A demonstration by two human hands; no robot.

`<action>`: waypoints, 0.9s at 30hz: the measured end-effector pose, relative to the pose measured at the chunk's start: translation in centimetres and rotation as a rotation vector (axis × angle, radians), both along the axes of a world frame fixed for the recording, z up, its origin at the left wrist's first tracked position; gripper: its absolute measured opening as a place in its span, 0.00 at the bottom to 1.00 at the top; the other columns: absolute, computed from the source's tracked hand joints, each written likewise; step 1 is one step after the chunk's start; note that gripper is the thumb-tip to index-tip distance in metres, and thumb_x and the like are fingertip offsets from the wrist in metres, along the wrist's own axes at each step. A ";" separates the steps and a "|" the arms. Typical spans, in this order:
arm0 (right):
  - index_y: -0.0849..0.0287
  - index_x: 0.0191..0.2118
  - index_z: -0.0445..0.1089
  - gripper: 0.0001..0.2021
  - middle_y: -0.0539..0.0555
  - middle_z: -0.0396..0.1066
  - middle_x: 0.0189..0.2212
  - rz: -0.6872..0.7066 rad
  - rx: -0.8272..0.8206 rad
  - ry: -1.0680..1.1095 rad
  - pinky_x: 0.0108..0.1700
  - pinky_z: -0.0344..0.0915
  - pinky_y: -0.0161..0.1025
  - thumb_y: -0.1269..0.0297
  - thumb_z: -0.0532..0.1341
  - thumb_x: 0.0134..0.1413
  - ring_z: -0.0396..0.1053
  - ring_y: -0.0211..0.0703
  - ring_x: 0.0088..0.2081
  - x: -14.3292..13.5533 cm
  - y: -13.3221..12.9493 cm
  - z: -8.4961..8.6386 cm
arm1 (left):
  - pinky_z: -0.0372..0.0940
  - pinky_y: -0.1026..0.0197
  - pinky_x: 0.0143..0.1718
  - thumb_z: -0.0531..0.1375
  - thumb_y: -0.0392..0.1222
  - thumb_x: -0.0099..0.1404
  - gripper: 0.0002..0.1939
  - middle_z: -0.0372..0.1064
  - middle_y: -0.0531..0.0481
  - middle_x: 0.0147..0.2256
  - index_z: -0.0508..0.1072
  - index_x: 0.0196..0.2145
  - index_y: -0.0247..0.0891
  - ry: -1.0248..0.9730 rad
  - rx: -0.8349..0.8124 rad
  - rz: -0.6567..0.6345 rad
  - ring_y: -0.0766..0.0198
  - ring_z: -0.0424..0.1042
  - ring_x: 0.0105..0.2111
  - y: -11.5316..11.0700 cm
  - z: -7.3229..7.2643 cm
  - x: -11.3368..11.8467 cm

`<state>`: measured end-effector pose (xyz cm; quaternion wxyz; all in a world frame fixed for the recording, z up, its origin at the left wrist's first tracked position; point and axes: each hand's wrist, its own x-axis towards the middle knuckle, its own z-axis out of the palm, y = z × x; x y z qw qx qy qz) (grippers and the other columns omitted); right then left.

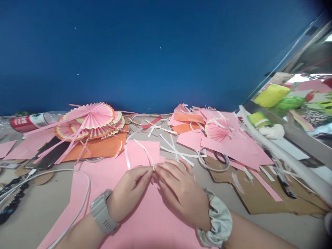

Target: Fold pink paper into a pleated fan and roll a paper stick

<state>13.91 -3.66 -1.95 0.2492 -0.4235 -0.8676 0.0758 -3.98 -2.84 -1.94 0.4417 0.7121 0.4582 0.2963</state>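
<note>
Low in the middle, my left hand (133, 190) pinches the near end of a narrow white paper strip (145, 151) between thumb and forefinger. The thumb and index finger of my right hand (183, 192) meet the left fingertips at that same end, while its other fingers fan out to the right. From the fingertips the strip curves up and leftward. Both hands are over a large pink paper sheet (166, 226), with a smaller pink piece (149, 148) beyond them. The spot between the fingertips is mostly hidden.
Pleated pink paper fans (97, 119) lie at the left, near a phone (53, 152), a bottle (33, 121) and a white cable (86, 183). Pink scraps (233, 150), a tape ring (214, 168), cardboard (249, 193) and a cutter knife (285, 185) lie to the right. Behind rises a blue wall (160, 62).
</note>
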 end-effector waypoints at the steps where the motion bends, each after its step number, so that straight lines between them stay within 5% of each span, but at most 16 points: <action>1: 0.56 0.52 0.62 0.16 0.53 0.67 0.48 0.005 -0.006 0.005 0.57 0.39 0.47 0.68 0.49 0.58 0.57 0.44 0.54 0.0 0.0 0.0 | 0.60 0.63 0.37 0.45 0.42 0.68 0.15 0.67 0.51 0.29 0.69 0.32 0.36 -0.004 0.001 -0.004 0.64 0.66 0.33 0.0 0.0 0.0; 8: 0.57 0.50 0.62 0.15 0.53 0.68 0.45 0.024 -0.016 0.051 0.57 0.42 0.46 0.69 0.50 0.57 0.60 0.42 0.51 0.1 0.1 0.2 | 0.60 0.63 0.36 0.46 0.41 0.68 0.14 0.68 0.50 0.30 0.68 0.31 0.37 0.031 0.025 0.003 0.64 0.66 0.32 0.1 -0.1 0.0; 18: 0.54 0.35 0.67 0.07 0.49 0.71 0.32 -0.002 -0.116 0.199 0.49 0.49 0.46 0.69 0.53 0.57 0.65 0.40 0.40 0.4 0.4 0.4 | 0.59 0.63 0.34 0.47 0.36 0.66 0.12 0.67 0.50 0.28 0.68 0.31 0.38 0.201 0.153 -0.115 0.64 0.65 0.31 -0.3 0.0 0.3; 27: 0.56 0.32 0.68 0.07 0.51 0.71 0.32 -0.153 -0.317 0.508 0.42 0.61 0.40 0.65 0.53 0.56 0.67 0.41 0.38 0.7 1.2 0.0 | 0.63 0.61 0.35 0.49 0.40 0.66 0.12 0.69 0.49 0.27 0.69 0.29 0.36 -0.149 -0.058 -0.013 0.64 0.69 0.30 -0.2 -0.2 0.0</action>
